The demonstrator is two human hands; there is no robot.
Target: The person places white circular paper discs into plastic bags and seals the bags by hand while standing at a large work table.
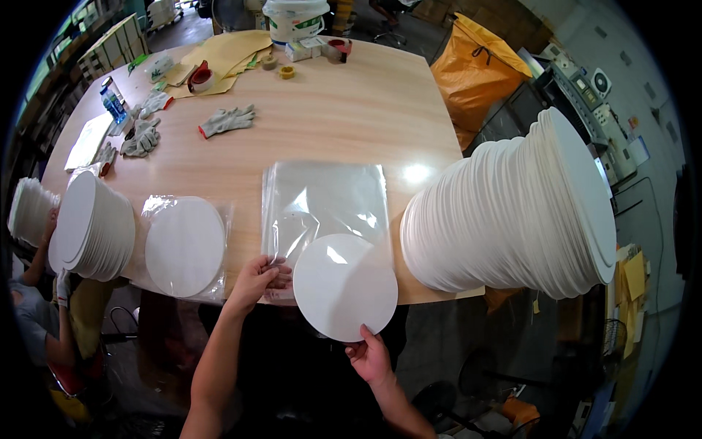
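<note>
My right hand [371, 356] pinches the lower edge of a round white disc [344, 300], thumb on top. The disc's upper part overlaps a stack of clear plastic bags [329, 192] lying at the table's near edge. A bright glare patch lies on the disc's upper part; I cannot tell how far it is inside a bag. My left hand [262, 279] is closed on the near left edge of a plastic bag, beside the disc. To the left lies another white disc [185, 245] inside a clear bag. A large stack of white discs [497, 212] leans at the right.
Farther left is a smaller disc stack [99, 227], with another person's gloved hand [63, 287] beside it. Grey work gloves [228, 121], a blue bottle [113, 104], tape rolls [200, 79] and a white bucket [295, 22] sit farther back on the wooden table [344, 124]. An orange bag [475, 69] stands beyond it.
</note>
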